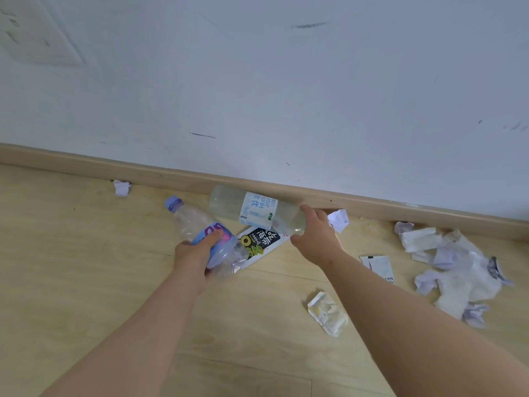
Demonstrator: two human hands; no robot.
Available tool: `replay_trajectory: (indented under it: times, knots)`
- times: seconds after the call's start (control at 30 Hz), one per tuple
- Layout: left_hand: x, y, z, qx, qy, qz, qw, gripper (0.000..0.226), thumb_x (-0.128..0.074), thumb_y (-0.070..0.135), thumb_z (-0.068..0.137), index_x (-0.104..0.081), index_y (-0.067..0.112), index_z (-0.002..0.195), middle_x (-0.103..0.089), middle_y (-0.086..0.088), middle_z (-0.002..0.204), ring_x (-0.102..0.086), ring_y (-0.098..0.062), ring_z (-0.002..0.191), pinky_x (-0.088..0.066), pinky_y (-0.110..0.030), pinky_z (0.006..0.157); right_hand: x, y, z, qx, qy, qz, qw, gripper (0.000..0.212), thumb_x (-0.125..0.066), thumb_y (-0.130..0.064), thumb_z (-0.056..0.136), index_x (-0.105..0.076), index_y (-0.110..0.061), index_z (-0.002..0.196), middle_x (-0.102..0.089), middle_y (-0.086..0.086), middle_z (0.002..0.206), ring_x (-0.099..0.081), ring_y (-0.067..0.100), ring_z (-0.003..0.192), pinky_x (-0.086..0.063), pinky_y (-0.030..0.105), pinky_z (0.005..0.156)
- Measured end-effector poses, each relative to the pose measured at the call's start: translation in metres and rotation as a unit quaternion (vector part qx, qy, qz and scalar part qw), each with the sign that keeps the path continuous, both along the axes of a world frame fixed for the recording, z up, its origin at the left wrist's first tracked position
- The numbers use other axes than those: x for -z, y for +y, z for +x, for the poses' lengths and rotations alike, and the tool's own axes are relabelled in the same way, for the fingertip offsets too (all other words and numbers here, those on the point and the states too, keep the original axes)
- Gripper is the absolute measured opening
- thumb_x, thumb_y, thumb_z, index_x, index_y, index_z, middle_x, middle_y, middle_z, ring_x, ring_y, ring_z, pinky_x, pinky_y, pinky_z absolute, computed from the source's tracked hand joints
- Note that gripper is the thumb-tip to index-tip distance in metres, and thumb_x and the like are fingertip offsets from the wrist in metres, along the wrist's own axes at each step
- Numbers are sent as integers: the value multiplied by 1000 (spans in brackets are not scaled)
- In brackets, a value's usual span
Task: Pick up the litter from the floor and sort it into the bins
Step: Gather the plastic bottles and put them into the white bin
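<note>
Left hand is gripping the crumpled bottle around its purple label, thumb lying across the top. The bottle is tilting with its purple cap pointing up and left toward the skirting board. Right hand is holding the white-label bottle by one end, fingers curling over it. This bottle is lying crosswise with its far end showing against the skirting board. Whether it is touching the floor I cannot tell. The two bottles are sitting just beside each other, the white-label bottle farther back. Under them the black-and-white packet is lying flat on the pale wooden floor, partly covered by both.

A crumpled paper ball is sitting just beside the right hand, close to the skirting edge. A smaller paper scrap is lying against the skirting board, well apart to the left. Near the right forearm a white sachet is lying flat, and a crushed wrapper is resting closer to the person. Farther right a tissue pile is spreading from the skirting board outward.

Open floor is showing to the left of the left arm and between the two forearms. The white wall is rising straight from the skirting board, closing off the far side.
</note>
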State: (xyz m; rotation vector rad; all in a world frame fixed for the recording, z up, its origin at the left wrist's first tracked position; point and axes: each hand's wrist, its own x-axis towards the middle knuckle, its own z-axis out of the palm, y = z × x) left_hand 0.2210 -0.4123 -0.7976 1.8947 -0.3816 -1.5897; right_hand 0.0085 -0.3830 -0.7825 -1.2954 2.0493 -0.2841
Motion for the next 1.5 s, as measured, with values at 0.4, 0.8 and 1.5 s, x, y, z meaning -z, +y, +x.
replay_trajectory:
  times: [0.4, 0.8, 1.5]
  knots:
    - [-14, 35, -51, 88, 10, -18, 996, 53, -74, 22, 78, -47, 13, 121, -63, -8, 102, -62, -20, 73, -50, -28, 50, 9, 61, -9, 13, -14, 46, 999, 39, -60, -34, 88, -50, -16, 121, -54, 4, 114, -49, 26, 110, -44, 34, 86]
    - [-193, 134, -168, 205, 32, -59, 976, 47, -75, 36, 64, -60, 15, 103, -64, -8, 95, -64, -20, 76, -51, -31, 67, -174, 221, -103, 216, -147, 16, 965, 27, -56, -40, 91, -51, -22, 112, -49, -9, 71, -49, 10, 65, -36, 20, 57]
    - [-398, 254, -564, 493, -3, -166, 854, 51, -82, 39, 65, -49, 30, 103, -61, 5, 102, -63, -16, 92, -55, -42, 85, -379, 416, -408, 594, -127, -23, 794, 32, -46, -47, 94, -51, -15, 96, -62, 6, 83, -56, 19, 67, -40, 29, 54]
